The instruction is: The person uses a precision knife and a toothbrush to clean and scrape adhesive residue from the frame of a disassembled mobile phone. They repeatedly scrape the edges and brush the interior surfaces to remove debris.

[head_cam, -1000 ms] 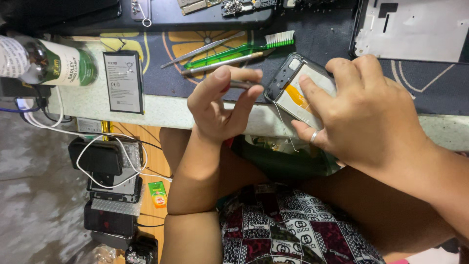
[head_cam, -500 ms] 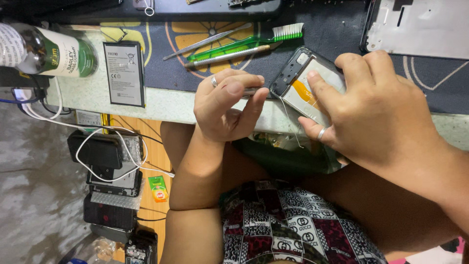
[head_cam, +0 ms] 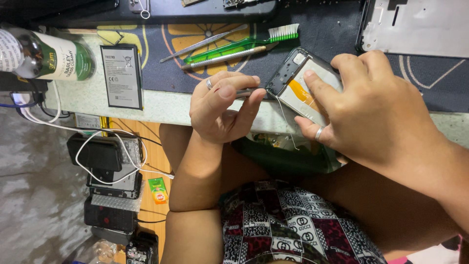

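Both your hands are busy: left hand [head_cam: 222, 110] pinches a thin metal tool [head_cam: 245, 92], right hand [head_cam: 371, 107] presses the opened phone [head_cam: 303, 85]

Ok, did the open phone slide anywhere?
No. The open phone still lies just below the bristle end of the green toothbrush, held by the right hand.
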